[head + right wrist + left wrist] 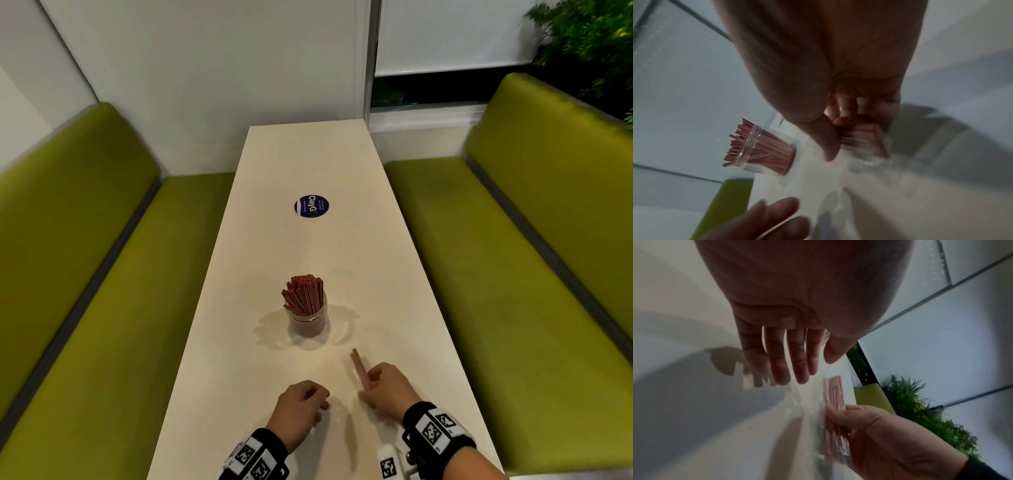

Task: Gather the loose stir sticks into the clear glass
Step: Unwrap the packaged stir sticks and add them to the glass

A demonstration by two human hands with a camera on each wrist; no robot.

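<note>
A clear glass (309, 317) stands upright at the middle of the white table (308, 161), packed with red stir sticks (303, 293). To its near right, my right hand (371, 380) grips a small bundle of loose stir sticks (358, 365) just above the tabletop, their free ends pointing toward the glass. The right wrist view shows my thumb (826, 142) and curled fingers closed around that bundle (861, 138), with the glass (764, 151) to the left. My left hand (318, 402) hovers beside it, fingers (781, 366) relaxed and holding nothing.
Green padded benches run along the left (102, 274) and right (513, 257) of the narrow table. A round purple sticker (311, 206) lies flat beyond the glass. A plant (589, 44) fills the far right corner by the window.
</note>
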